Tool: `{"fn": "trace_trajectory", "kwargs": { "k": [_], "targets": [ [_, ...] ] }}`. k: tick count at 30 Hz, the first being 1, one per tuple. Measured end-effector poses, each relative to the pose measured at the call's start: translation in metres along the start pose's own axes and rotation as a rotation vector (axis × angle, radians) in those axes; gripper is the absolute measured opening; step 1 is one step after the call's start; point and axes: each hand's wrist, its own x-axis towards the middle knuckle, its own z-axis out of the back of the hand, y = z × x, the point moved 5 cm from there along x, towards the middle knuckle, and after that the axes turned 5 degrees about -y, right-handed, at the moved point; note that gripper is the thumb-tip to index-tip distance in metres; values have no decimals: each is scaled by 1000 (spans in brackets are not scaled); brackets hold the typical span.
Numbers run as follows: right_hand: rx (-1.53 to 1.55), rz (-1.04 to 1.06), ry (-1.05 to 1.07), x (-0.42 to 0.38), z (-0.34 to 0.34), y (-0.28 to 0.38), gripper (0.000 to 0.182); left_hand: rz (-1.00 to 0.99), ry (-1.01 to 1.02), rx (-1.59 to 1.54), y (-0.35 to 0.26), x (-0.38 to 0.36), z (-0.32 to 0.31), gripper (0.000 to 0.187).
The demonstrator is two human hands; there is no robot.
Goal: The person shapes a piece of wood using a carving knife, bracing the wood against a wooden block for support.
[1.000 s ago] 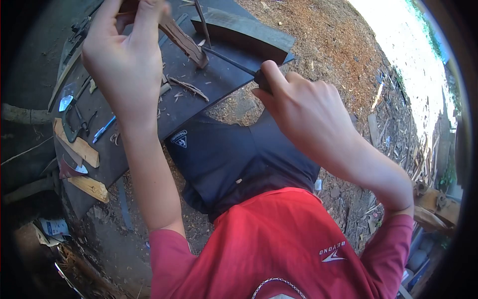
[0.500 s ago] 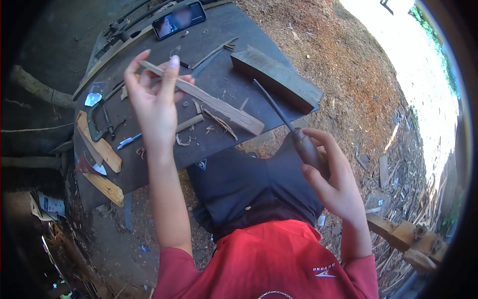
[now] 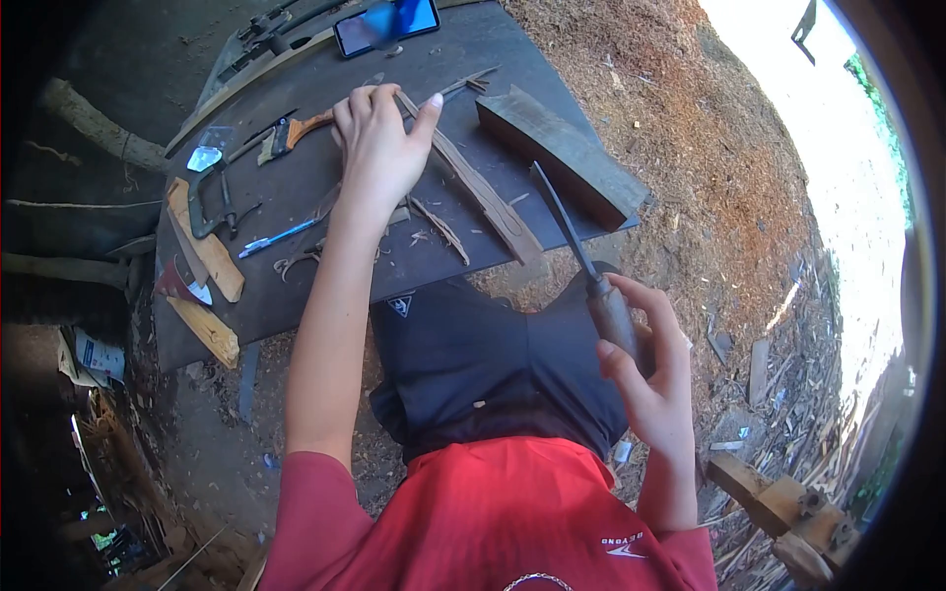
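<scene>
Left hand [image 3: 379, 143] is arching over the wooden strip [image 3: 475, 187], thumb spread; can't tell if it's pinching. Strip is slanting across the desk [image 3: 473, 44] to its near edge. Right hand [image 3: 662, 379] is gripping the tool [image 3: 611, 313]; I'd be bracing the strip, keeping the tip off fingers.

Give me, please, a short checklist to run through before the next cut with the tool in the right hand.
1. Tool held by its handle in the right hand: ok.
2. Tool's tip apart from the left hand: ok.
3. Wooden strip firmly gripped by the left hand: cannot tell; the back of the hand hides the fingertips.
4. Strip secured by the clamp: not ok; the clamp lies apart from it.
5. Area beside the strip free of scraps: not ok; a thin scrap lies there.
</scene>
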Motion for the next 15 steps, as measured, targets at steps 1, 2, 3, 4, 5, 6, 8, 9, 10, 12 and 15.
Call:
{"fn": "trace_trajectory", "kwargs": {
  "k": [1,2,3,4,5,6,8,9,10,12,15],
  "targets": [
    [4,-6,5,0,0,-1,57,-44,14,102,0,-2,-1,68],
    [7,-10,9,0,0,-2,57,-13,81,53,3,-5,-5,66],
    [10,-14,12,1,0,-3,58,-42,50,46,0,-7,-3,66],
    [14,-6,8,1,1,-4,58,-72,21,38,-3,-10,-3,65],
    [18,1,4,2,1,-6,58,-101,-7,31,-7,-14,-3,65],
    [22,8,-1,3,2,-6,58,-120,-16,-5,-18,-18,5,57],
    [34,-3,-17,4,2,-5,58,-217,0,-166,-39,-26,18,54],
    [40,-8,-26,4,3,-4,58,-267,7,-248,-50,-31,24,55],
    [33,-14,-17,5,3,-3,58,-368,9,-284,-65,-39,30,60],
    [16,-27,4,7,4,-1,58,-541,33,-290,-95,-58,41,75],
    [52,-62,12,7,-2,5,64,-792,-2,-350,-125,-83,33,77]
  ]
}}
